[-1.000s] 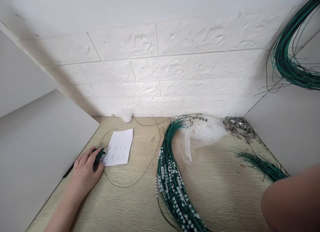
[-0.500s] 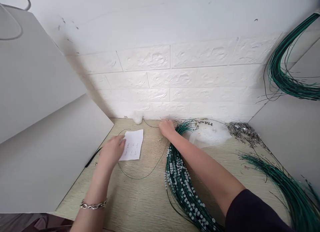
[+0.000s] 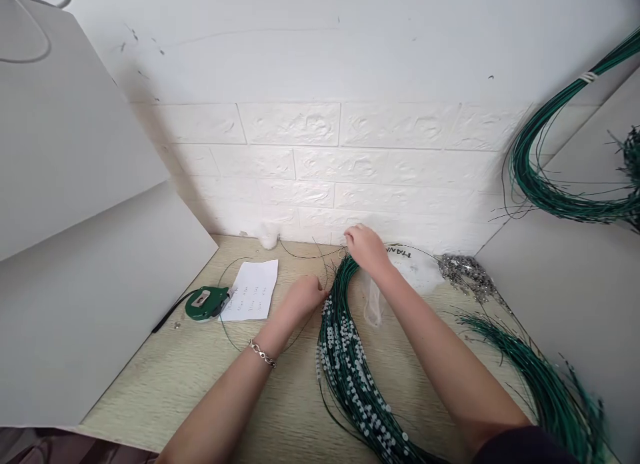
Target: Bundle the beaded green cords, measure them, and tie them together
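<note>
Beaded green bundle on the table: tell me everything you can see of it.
The beaded green bundle is many thin strands, wire or cord by their look, threaded with small whitish beads. It lies loosely curved on the table, upper end near the wall, lower end running past the picture's bottom edge. The left hand is at its left edge; the right hand hides its upper tips. I cannot tell whether either grips it.

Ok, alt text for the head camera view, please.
A person's left hand and right hand are at the upper end of a beaded green wire bundle on a table; tape measure and paper note to the left.
</note>
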A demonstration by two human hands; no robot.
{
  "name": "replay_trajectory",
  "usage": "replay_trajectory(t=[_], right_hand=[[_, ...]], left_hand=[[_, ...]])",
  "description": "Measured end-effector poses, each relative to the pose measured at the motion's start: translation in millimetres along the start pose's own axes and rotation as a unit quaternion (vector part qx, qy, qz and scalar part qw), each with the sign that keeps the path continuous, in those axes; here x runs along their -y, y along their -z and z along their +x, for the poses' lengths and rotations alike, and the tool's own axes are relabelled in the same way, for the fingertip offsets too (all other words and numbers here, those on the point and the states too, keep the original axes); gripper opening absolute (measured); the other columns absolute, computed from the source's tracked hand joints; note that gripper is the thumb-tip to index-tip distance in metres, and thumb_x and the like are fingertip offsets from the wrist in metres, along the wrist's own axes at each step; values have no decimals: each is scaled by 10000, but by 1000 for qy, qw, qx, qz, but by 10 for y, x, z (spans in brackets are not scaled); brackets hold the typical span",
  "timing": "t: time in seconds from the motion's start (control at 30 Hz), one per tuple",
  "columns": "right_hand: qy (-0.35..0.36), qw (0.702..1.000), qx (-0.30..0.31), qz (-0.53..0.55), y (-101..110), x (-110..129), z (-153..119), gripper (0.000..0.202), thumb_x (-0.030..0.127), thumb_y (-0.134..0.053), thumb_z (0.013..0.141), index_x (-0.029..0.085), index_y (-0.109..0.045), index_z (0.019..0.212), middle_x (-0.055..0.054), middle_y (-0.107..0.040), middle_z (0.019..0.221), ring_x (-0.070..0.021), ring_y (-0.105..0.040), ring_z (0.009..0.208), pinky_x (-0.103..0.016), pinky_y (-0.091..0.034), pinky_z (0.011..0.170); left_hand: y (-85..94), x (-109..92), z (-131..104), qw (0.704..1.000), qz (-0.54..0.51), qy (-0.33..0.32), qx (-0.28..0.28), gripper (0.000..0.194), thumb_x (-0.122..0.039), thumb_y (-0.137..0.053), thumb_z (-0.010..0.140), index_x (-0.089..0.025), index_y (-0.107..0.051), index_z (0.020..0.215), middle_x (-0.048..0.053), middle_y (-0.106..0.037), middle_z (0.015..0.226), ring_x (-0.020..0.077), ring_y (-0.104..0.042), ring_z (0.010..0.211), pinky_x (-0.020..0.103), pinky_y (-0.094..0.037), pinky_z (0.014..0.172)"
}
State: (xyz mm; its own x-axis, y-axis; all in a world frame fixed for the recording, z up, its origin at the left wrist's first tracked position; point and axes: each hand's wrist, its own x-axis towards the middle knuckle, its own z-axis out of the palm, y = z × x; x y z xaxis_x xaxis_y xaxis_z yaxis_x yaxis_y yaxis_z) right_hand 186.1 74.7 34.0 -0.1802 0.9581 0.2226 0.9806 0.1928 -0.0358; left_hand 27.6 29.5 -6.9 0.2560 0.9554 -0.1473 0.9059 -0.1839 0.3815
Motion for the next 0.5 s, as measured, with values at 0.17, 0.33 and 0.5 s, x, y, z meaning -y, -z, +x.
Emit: replay_trajectory(t=[0.17,0.33,0.5], right_hand=[[-84,994,65,-35,-20,-367,-45,254,86,-368,801,91,-612,870,-158,-600,886,-221,-576,848,-280,-409,687],[-131,986,95,-41,-126,-481,-14,269,64,-384,779,93,-609,923,-179,-603,922,-221,-589,871,-279,-426,687],[-155,983,96,-29,-176,-487,42,291,161,-362,828,99,-590,1000,-186,-586,994,-222,-573,915,-288,-422,725]], left_hand=[[-60,28,-46,999,-31,6,-24,161,-192,-443,700,-137,-563,607,116,-624,713,200,-562,690,277,-362,592],[73,132,-79,994,-92,21,-56,179,-257,-377,772,-156,-519,727,70,-612,727,165,-552,693,261,-379,607],[272,87,-182,963,-211,44,-161,278,-318,-254,835,-177,-438,989,-6,-506,601,128,-484,534,251,-381,547]])
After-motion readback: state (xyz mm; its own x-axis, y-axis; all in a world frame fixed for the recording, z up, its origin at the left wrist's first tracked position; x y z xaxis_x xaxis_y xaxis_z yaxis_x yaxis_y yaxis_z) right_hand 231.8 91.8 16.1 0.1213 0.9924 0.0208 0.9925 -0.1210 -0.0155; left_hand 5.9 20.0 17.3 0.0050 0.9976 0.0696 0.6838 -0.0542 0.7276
